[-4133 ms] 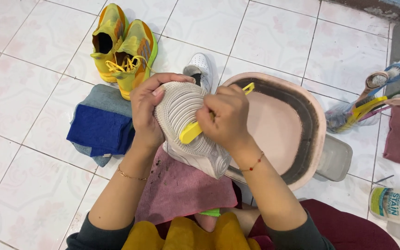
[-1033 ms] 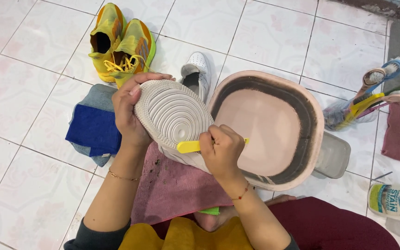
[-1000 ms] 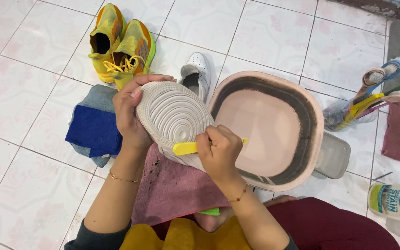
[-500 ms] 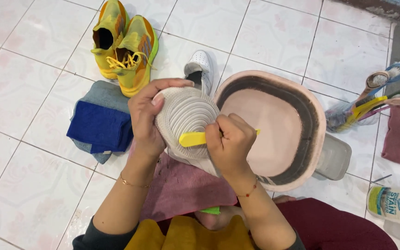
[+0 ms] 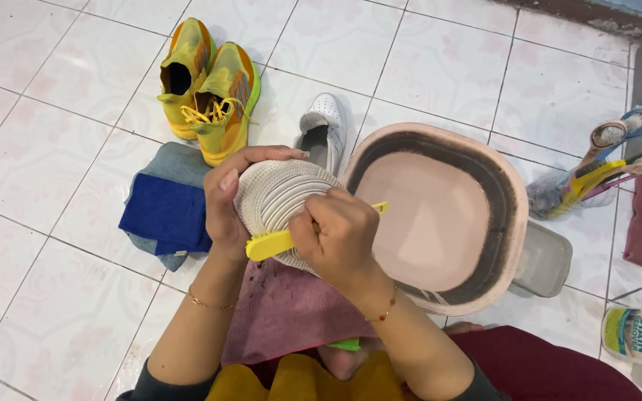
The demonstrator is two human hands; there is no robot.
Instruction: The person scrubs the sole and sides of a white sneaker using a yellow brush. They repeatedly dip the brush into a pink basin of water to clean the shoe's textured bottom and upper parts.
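Your left hand [image 5: 224, 204] wraps around the toe end of a white shoe [image 5: 280, 204] and holds it sole-up, thumb along the near edge and fingers curled over the far rim. The grip is closed firmly on the shoe, with the ribbed sole facing you. Your right hand [image 5: 339, 238] is closed into a fist around a yellow brush [image 5: 276, 241]; its handle end pokes out to the left of your knuckles and a short yellow tip shows to their right. The bristles are hidden under your hand, so I cannot tell exactly where they meet the sole.

The step in hand looks like scrubbing the sole, with the shoe held just left of the pink basin [image 5: 440, 215] of cloudy water and above the mauve towel [image 5: 291, 312] on your lap. Judging from this, the next stroke calls for keeping the left grip steady while the brush runs along the grooves, and for turning the shoe to reach the heel part now covered by your right hand.

Beyond your left fingers lies 1 more white shoe [image 5: 323, 134], touching the basin's rim. Farther out stand 2 yellow sneakers [image 5: 209, 85]. To the left of your left wrist sits a folded blue cloth [image 5: 165, 212]. Well to the right of your right hand, past the basin, a holder of brushes [image 5: 588, 171] leans.
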